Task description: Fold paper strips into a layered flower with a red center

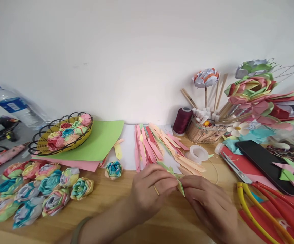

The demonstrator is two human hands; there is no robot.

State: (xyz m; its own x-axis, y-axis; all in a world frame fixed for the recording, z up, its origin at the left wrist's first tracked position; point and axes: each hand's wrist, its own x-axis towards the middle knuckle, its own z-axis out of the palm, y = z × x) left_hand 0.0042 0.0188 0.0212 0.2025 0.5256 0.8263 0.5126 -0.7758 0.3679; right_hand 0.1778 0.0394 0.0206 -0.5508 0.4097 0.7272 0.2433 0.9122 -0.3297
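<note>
Between my two hands is a small folded piece of green paper point(180, 188). My left hand point(153, 188), with a ring on one finger, pinches it from the left. From the right, my right hand point(208, 200) grips the same paper with closed fingertips. Just beyond my hands, folded strips of pink, red and peach paper point(149, 144) lie fanned on white sheets point(129, 135). A single blue-green paper flower point(113, 169) sits to the left of my left hand.
Several paper flowers point(50, 181) cluster at left, below a yellow basket point(41, 144) of flowers. A thread spool point(182, 121) and a wooden pot point(206, 130) of sticks stand behind. Scissors point(234, 166), a black phone point(266, 166) and yellow-handled tool point(253, 210) lie right.
</note>
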